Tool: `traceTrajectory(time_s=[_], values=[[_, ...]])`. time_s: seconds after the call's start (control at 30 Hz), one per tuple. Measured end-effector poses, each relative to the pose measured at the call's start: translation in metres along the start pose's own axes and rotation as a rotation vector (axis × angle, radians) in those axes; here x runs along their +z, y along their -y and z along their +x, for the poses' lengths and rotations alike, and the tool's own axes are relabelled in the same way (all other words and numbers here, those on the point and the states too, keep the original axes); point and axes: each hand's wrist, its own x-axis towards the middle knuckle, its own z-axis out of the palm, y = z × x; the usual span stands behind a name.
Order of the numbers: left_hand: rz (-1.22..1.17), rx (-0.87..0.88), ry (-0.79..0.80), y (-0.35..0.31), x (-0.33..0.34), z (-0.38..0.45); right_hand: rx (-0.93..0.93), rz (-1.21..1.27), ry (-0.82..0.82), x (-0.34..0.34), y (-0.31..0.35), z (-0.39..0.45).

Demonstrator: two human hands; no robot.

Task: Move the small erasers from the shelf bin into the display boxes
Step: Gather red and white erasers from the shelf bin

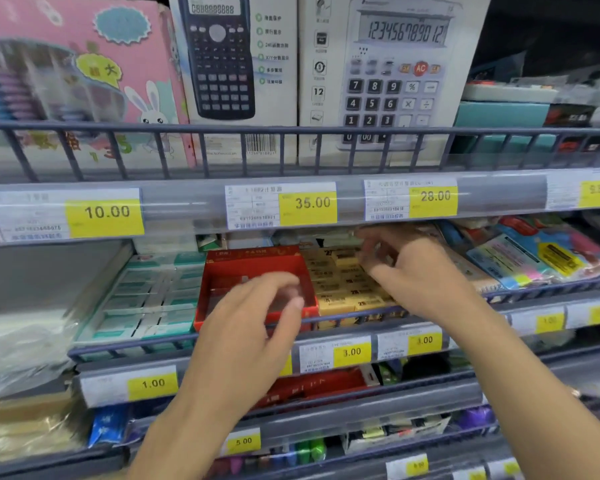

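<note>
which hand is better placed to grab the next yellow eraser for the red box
Right. The right hand is already over the yellow erasers, fingers curled down at the back rows. The left hand sits at the red box, front edge, better placed to steady it. Motion blur hides whether either holds anything.

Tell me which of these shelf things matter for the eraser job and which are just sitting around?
Part of the job:
red box
yellow erasers
left hand
right hand

Just lying about:
calculator boxes
pink box
teal packs
price tags
</note>
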Motion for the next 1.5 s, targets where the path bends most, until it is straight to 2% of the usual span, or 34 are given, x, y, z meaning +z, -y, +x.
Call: traceTrajectory(time_s=[0.1, 0.2, 0.3, 0.43, 0.57, 0.67, 0.87, 0.97, 1.13, 1.5], values=[[-0.312, -0.059, -0.126, -0.001, -0.016, -0.018, -0.043, 0.271, -0.089, -0.002, 0.022, -0.048], [-0.570, -0.143, -0.006, 0.008, -0.027, -0.044, 0.014, 0.528, -0.064, 0.011, 0.035, -0.106], [-0.713, -0.283, 0.176, 0.032, -0.016, -0.083, 0.180, 0.609, -0.032, 0.041, 0.031, -0.170], [-0.704, -0.564, 0.491, 0.073, 0.026, -0.156, 0.524, 0.712, -0.055, 0.091, 0.011, -0.272], [-0.631, -0.825, 0.788, 0.100, 0.071, -0.242, 0.862, 0.668, -0.019, 0.120, -0.009, -0.382], [-0.565, -0.880, 0.971, 0.106, 0.090, -0.300, 1.081, 0.659, -0.022, 0.127, -0.016, -0.459], [-0.450, -0.940, 1.116, 0.086, 0.115, -0.375, 1.387, 0.635, -0.001, 0.125, -0.025, -0.587], [-0.408, -0.956, 1.138, 0.062, 0.128, -0.391, 1.446, 0.621, 0.015, 0.113, -0.034, -0.633], [-0.393, -0.946, 1.147, 0.010, 0.161, -0.400, 1.472, 0.596, -0.054, 0.085, -0.070, -0.674], [-0.372, -0.821, 1.275, -0.075, 0.257, -0.360, 1.315, 0.632, -0.313, 0.001, -0.173, -0.623]])
